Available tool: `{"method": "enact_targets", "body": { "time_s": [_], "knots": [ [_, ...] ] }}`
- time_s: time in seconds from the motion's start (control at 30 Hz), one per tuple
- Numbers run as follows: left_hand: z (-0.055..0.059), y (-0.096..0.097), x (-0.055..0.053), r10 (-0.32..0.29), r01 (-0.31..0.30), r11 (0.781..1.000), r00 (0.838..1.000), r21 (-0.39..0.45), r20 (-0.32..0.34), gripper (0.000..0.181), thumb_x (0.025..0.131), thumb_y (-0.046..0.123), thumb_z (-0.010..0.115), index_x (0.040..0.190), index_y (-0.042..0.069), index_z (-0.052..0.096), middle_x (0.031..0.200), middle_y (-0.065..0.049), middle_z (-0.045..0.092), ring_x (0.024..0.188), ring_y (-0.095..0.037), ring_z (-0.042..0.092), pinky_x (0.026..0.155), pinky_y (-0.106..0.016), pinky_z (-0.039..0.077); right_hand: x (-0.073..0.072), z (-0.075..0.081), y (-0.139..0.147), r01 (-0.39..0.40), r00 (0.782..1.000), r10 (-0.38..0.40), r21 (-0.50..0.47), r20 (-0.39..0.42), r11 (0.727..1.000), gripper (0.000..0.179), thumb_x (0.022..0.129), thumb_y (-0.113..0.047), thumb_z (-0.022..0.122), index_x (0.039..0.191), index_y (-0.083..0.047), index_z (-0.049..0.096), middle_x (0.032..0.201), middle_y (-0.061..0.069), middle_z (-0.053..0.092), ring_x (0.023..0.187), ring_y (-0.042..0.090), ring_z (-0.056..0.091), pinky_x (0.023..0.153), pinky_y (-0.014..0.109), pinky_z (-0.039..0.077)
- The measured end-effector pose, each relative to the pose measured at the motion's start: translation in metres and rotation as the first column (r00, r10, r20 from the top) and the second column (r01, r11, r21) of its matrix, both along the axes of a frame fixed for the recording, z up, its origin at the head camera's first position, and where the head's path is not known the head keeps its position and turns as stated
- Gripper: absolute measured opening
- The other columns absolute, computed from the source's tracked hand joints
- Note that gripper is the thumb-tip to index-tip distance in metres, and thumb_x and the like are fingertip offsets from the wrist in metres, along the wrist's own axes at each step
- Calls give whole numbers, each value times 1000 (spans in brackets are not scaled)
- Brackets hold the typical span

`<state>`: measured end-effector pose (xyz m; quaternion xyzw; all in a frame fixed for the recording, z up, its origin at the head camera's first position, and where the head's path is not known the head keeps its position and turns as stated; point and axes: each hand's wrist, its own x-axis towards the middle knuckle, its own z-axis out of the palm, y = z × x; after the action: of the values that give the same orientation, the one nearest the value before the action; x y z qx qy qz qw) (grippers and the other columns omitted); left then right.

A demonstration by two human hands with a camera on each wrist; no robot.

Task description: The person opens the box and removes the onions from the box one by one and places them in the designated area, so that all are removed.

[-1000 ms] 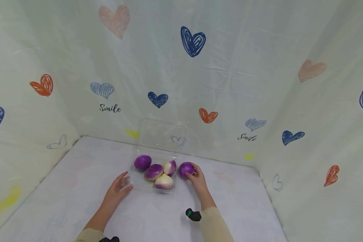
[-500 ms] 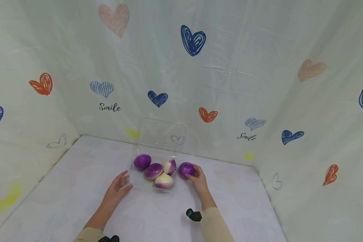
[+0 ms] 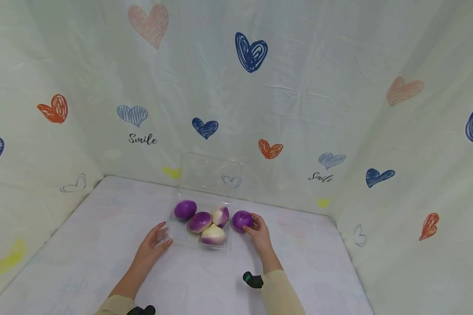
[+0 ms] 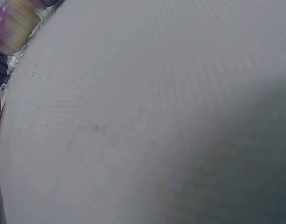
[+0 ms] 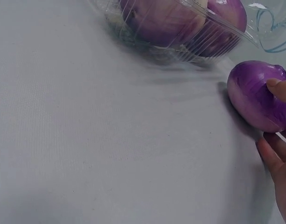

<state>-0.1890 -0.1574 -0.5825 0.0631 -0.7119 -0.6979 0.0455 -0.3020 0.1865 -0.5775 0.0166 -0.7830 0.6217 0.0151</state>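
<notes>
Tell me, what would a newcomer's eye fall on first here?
Probably the four purple and purple-and-cream round vegetables sitting in an open clear container on the pale table. Just right of it, the person's right hand holds a fifth vegetable, vivid purple. Behind everything hangs a whitish cloth printed with colourful hearts.

The word "Smile" point(image 3: 142, 139) appears twice, in dark script, on the pale backdrop point(image 3: 299, 57).
</notes>
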Motion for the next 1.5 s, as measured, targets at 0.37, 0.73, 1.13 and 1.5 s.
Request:
{"method": "enact_targets", "body": {
  "time_s": [0.37,0.73,1.13,1.5],
  "knots": [
    [-2,-1,-1,1,-1,1000,1000,-14,-2,71,90,14,72,149,9,35,144,-23,45,115,-1,49,88,-7,39,21,45,-2,-12,999,11,-20,-47,1000,56,84,1,72,133,10,47,137,34,44,118,51,49,95,55,46],
    [-4,-5,-2,-3,3,1000,999,-13,-32,71,90,14,71,149,7,34,143,-24,45,107,10,47,88,-7,39,9,50,0,-2,994,2,-2,-113,1000,52,86,-3,73,134,2,52,139,22,48,125,46,44,99,47,45],
    [-3,-6,-1,-4,3,1000,1000,-26,-30,71,90,14,72,150,8,34,143,-23,45,109,6,47,89,-7,38,26,94,-22,-77,989,67,-73,-133,994,49,84,9,68,129,10,51,131,27,52,119,48,49,96,44,48],
    [-2,-1,0,-4,4,1000,999,4,-42,69,89,9,71,148,6,36,142,-25,46,112,0,49,88,-8,41,46,112,-44,-228,966,227,6,-121,974,48,84,6,69,129,8,52,129,26,54,115,51,49,89,32,51]
  ]
}}
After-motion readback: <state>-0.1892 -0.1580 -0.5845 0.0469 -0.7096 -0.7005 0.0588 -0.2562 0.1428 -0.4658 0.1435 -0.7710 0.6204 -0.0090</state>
